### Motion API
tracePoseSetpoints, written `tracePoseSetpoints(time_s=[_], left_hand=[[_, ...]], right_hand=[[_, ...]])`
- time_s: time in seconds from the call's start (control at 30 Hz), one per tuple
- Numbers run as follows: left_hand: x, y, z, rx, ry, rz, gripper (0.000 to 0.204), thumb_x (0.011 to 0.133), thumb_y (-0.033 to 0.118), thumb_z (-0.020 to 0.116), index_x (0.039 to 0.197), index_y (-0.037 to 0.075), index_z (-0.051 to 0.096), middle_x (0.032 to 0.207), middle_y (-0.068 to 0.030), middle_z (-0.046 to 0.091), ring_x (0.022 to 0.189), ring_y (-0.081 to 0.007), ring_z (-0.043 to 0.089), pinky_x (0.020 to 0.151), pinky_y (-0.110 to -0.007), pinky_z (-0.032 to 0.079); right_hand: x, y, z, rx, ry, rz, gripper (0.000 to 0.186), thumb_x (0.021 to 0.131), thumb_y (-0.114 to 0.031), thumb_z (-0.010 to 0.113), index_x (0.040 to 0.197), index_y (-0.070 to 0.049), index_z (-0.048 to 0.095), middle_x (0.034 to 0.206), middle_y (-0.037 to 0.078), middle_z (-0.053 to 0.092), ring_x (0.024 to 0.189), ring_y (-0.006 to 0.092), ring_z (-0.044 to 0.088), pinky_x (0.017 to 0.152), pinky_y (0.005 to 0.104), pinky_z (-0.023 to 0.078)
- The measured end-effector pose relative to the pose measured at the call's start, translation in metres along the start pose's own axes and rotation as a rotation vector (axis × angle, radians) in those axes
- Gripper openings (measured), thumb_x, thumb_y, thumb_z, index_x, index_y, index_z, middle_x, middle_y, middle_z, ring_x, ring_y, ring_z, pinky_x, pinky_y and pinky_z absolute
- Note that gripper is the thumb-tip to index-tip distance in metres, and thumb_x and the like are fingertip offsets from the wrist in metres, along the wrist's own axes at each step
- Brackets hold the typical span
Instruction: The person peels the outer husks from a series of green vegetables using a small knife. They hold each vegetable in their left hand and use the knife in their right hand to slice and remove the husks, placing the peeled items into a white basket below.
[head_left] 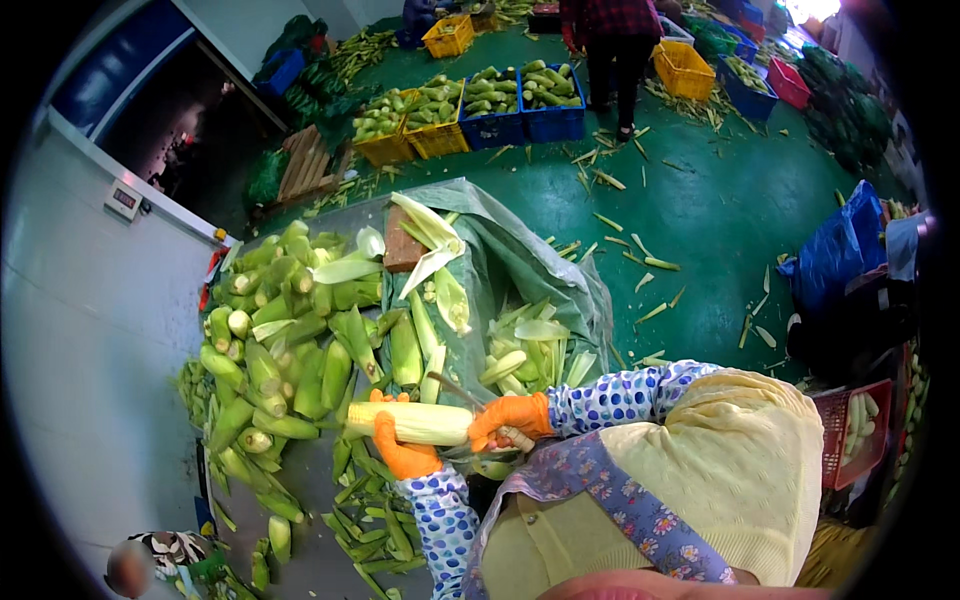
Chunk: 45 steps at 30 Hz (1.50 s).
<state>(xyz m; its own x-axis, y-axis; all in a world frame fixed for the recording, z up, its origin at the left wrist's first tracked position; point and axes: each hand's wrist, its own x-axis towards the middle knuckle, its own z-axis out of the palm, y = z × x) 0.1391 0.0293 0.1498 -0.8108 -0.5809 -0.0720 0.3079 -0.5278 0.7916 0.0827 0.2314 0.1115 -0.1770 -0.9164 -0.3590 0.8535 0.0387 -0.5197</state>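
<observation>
The left hand in an orange glove [402, 455] is gripping a pale, partly husked corn cob [412, 423] over the grey table [310, 560]. The orange-gloved right hand [510, 417] is clutching a thin-bladed knife [455, 390] at its end. Blue and yellow plastic crates [470, 125] are sitting on the green floor beyond.

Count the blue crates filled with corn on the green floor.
2, side by side at the top: one blue crate on the left, another to its right. More blue crates at the far edge have unclear contents.

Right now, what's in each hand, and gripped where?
Left hand cradles a pale corn cob from below, mid-length. Right hand grips a knife by its handle, at the cob's right end.
</observation>
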Motion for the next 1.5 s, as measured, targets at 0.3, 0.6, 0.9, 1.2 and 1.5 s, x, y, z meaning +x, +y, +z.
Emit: tracePoseSetpoints(time_s=[0.3, 0.6, 0.9, 1.2, 1.5], left_hand=[[-0.013, 0.046, -0.046, 0.361, -0.468, -0.710, 0.083, 0.088, 0.030, 0.076, 0.150, -0.011, 0.039, 0.144, -0.0210, 0.056, 0.131, -0.0286, 0.057, 0.111, -0.040, 0.045], [-0.059, -0.025, -0.033, 0.542, -0.346, -0.614, 0.065, 0.078, 0.009, 0.089, 0.135, 0.006, 0.057, 0.113, -0.0040, 0.067, 0.101, -0.0176, 0.065, 0.090, -0.036, 0.054], [-0.079, -0.041, -0.005, 0.468, -0.263, -0.599, 0.068, 0.076, 0.007, 0.089, 0.134, 0.005, 0.055, 0.110, -0.0046, 0.065, 0.097, -0.0173, 0.065, 0.086, -0.034, 0.055], [-0.076, -0.046, 0.006, 0.427, -0.360, -0.602, 0.052, 0.078, 0.013, 0.088, 0.123, 0.002, 0.063, 0.110, -0.0044, 0.067, 0.094, -0.0143, 0.065, 0.084, -0.031, 0.056], [-0.083, -0.049, 0.014, 0.787, -0.574, -0.208, 0.064, 0.071, 0.018, 0.092, 0.126, 0.003, 0.064, 0.114, -0.0075, 0.071, 0.103, -0.0166, 0.068, 0.092, -0.033, 0.055]], right_hand=[[-0.026, -0.070, -0.025, -0.332, 0.236, -0.049, 0.034, 0.097, -0.034, 0.069, 0.093, -0.001, 0.075, 0.081, 0.011, 0.075, 0.073, 0.0160, 0.064, 0.066, 0.0316, 0.050], [-0.005, -0.053, -0.041, -0.732, 0.286, -0.320, 0.038, 0.096, -0.033, 0.072, 0.117, -0.001, 0.070, 0.087, 0.010, 0.075, 0.076, 0.0158, 0.073, 0.066, 0.0306, 0.055], [-0.035, -0.054, -0.024, -1.884, 0.282, -0.439, 0.030, 0.084, -0.023, 0.068, 0.113, -0.015, 0.069, 0.082, 0.011, 0.071, 0.075, 0.0343, 0.070, 0.067, 0.0455, 0.054], [-0.038, -0.052, -0.022, -1.756, 0.282, -0.383, 0.019, 0.078, -0.023, 0.070, 0.092, -0.010, 0.068, 0.080, 0.017, 0.068, 0.077, 0.0404, 0.067, 0.067, 0.0486, 0.052], [-0.033, -0.046, -0.087, -1.678, 0.393, -0.390, 0.028, 0.085, -0.024, 0.066, 0.108, -0.009, 0.073, 0.086, 0.019, 0.072, 0.074, 0.0358, 0.070, 0.068, 0.0437, 0.056]])
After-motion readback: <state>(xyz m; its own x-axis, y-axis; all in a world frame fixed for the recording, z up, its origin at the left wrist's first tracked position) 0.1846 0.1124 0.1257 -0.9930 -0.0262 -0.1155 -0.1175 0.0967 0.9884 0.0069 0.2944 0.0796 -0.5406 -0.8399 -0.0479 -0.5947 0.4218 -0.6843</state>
